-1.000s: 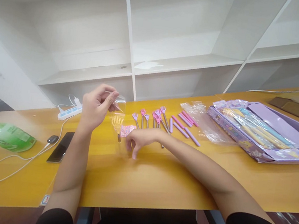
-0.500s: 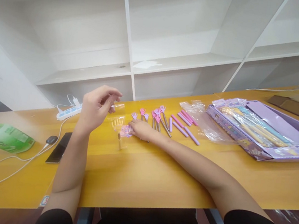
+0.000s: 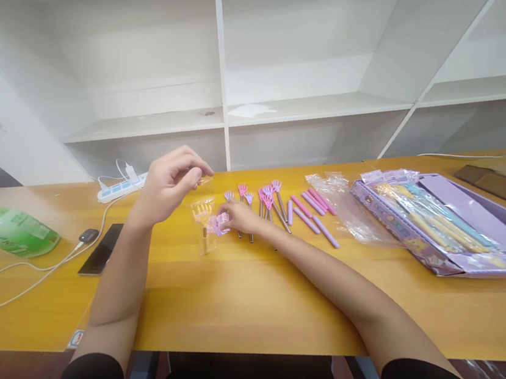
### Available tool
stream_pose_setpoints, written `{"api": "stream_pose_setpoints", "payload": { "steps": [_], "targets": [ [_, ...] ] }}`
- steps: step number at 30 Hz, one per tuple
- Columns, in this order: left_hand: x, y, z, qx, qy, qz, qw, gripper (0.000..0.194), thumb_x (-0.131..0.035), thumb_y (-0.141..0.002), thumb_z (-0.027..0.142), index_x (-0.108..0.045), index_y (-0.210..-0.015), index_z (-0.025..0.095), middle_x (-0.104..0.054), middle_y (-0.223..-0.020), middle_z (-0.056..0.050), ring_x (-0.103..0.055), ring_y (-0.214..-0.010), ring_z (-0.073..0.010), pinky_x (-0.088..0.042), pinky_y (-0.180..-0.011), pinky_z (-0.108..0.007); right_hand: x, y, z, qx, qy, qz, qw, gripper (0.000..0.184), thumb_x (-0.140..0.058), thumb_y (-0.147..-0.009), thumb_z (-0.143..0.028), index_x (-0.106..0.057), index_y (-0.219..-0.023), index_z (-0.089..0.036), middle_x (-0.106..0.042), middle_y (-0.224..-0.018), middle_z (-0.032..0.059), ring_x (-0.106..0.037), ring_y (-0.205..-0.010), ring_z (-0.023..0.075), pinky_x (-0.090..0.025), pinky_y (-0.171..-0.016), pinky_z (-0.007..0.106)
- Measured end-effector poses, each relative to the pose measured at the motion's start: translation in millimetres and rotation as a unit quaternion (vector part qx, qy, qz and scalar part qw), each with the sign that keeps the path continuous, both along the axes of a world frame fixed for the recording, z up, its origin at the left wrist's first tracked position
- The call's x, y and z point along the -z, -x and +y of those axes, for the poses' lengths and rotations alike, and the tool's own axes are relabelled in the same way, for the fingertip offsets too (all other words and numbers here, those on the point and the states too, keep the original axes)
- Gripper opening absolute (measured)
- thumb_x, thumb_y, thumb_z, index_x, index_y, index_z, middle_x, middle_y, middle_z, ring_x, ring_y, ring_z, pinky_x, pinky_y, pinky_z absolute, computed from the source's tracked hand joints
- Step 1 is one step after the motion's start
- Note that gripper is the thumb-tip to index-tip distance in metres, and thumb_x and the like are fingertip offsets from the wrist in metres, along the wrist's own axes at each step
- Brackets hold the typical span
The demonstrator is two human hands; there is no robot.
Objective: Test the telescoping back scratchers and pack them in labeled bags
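My left hand (image 3: 167, 188) is raised above the table, its fingers curled together at the edge of a clear plastic bag (image 3: 205, 186). Just below lies a yellow hand-shaped back scratcher (image 3: 204, 213) with a short handle, wrapped in clear plastic. My right hand (image 3: 241, 217) is low over the table, fingertips pinched on a small pink printed card (image 3: 220, 224) beside the yellow scratcher. Around and behind that hand lie several pink and purple hand-shaped back scratchers (image 3: 268, 202) with metal rods. The right fingers partly cover some of them.
Several pink and purple tubes (image 3: 307, 219) lie to the right, beside crumpled clear plastic (image 3: 362, 224). A purple box (image 3: 438, 258) holds wrapped yellow and blue items. At left are a phone (image 3: 100, 251), a cable, a power strip (image 3: 119, 190) and a green bottle (image 3: 12, 231).
My left hand has shifted slightly right, with its fingers stretched a little further. My right hand and the pink card have moved slightly right. The view has shifted a little.
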State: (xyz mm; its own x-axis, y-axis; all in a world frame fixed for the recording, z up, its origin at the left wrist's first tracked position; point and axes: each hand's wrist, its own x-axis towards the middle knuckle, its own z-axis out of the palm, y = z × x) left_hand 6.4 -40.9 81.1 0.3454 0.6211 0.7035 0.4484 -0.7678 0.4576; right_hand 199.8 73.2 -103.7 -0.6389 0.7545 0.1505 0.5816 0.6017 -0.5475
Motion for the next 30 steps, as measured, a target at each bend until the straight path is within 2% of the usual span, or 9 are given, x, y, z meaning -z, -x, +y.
{"api": "stream_pose_setpoints", "payload": {
  "steps": [5, 7, 11, 14, 17, 22, 26, 30],
  "targets": [
    [-3.8, -2.1, -5.0, 0.000, 0.016, 0.012, 1.000, 0.018, -0.067, -0.097, 0.017, -0.083, -0.099, 0.025, -0.071, -0.102, -0.008, -0.068, -0.085, -0.0181, -0.054, -0.065, -0.029, -2.1, 0.8, 4.1, -0.008, 0.026, 0.028, 0.999, 0.026, -0.085, -0.091, -0.015, -0.080, -0.117, -0.015, -0.073, -0.115, 0.0083, -0.065, -0.104, 0.0184, -0.045, -0.091, 0.027],
    [-4.3, -2.4, -5.4, 0.007, 0.018, 0.018, 1.000, 0.019, -0.066, -0.098, 0.016, -0.083, -0.099, 0.025, -0.072, -0.102, -0.008, -0.068, -0.085, -0.0174, -0.052, -0.063, -0.028, -0.9, 0.8, 6.2, -0.009, 0.039, 0.036, 0.999, 0.027, -0.083, -0.094, -0.016, -0.079, -0.121, -0.016, -0.075, -0.112, 0.0061, -0.068, -0.099, 0.0168, -0.049, -0.090, 0.028],
    [-3.9, -2.4, -5.6, 0.012, 0.019, 0.024, 0.999, 0.020, -0.066, -0.101, 0.019, -0.084, -0.102, 0.027, -0.072, -0.102, -0.008, -0.068, -0.085, -0.0176, -0.054, -0.064, -0.029, 2.9, -0.5, 8.6, 0.015, 0.050, 0.052, 0.997, 0.034, -0.076, -0.104, -0.035, -0.070, -0.131, -0.016, -0.074, -0.117, 0.0064, -0.072, -0.100, 0.0194, -0.062, -0.093, 0.039],
    [-3.8, -2.9, -6.8, 0.013, 0.015, 0.022, 1.000, 0.020, -0.067, -0.102, 0.019, -0.085, -0.103, 0.027, -0.072, -0.102, -0.008, -0.069, -0.086, -0.0180, -0.055, -0.065, -0.029, 3.6, -1.8, 8.4, 0.026, 0.055, 0.069, 0.996, 0.034, -0.072, -0.107, -0.042, -0.070, -0.129, -0.016, -0.073, -0.120, 0.0075, -0.073, -0.102, 0.0199, -0.065, -0.092, 0.041],
    [-4.4, -3.5, -8.5, 0.014, 0.013, 0.022, 1.000, 0.019, -0.067, -0.101, 0.019, -0.085, -0.103, 0.026, -0.073, -0.101, -0.008, -0.069, -0.087, -0.0179, -0.056, -0.066, -0.029, 1.6, -1.8, 7.2, 0.022, 0.059, 0.095, 0.993, 0.026, -0.076, -0.104, -0.036, -0.072, -0.117, -0.014, -0.074, -0.108, 0.0048, -0.072, -0.091, 0.0167, -0.062, -0.086, 0.035],
    [-5.4, -4.6, -10.6, 0.011, 0.020, 0.028, 0.999, 0.021, -0.065, -0.102, 0.015, -0.084, -0.103, 0.024, -0.073, -0.104, -0.007, -0.070, -0.088, -0.0160, -0.057, -0.071, -0.029, -2.1, 1.2, 7.8, 0.022, 0.053, 0.147, 0.987, 0.014, -0.085, -0.093, -0.021, -0.073, -0.093, -0.014, -0.074, -0.087, 0.0024, -0.067, -0.078, 0.0133, -0.048, -0.078, 0.025],
    [-5.6, -5.5, -10.9, 0.016, 0.021, 0.027, 0.999, 0.021, -0.065, -0.102, 0.014, -0.084, -0.103, 0.024, -0.073, -0.104, -0.007, -0.070, -0.088, -0.0155, -0.057, -0.073, -0.029, -2.2, 1.9, 9.3, 0.013, 0.060, 0.178, 0.982, 0.010, -0.082, -0.096, -0.020, -0.074, -0.092, -0.016, -0.075, -0.081, 0.0009, -0.068, -0.076, 0.0142, -0.046, -0.075, 0.025],
    [-5.6, -5.0, -11.3, 0.018, 0.022, 0.032, 0.999, 0.021, -0.065, -0.102, 0.014, -0.084, -0.103, 0.024, -0.073, -0.104, -0.007, -0.070, -0.088, -0.0160, -0.057, -0.073, -0.030, -2.3, 1.0, 7.4, 0.025, 0.057, 0.206, 0.977, 0.009, -0.082, -0.094, -0.015, -0.073, -0.094, -0.016, -0.079, -0.088, 0.0030, -0.072, -0.082, 0.0154, -0.048, -0.078, 0.025]
  ]
}}
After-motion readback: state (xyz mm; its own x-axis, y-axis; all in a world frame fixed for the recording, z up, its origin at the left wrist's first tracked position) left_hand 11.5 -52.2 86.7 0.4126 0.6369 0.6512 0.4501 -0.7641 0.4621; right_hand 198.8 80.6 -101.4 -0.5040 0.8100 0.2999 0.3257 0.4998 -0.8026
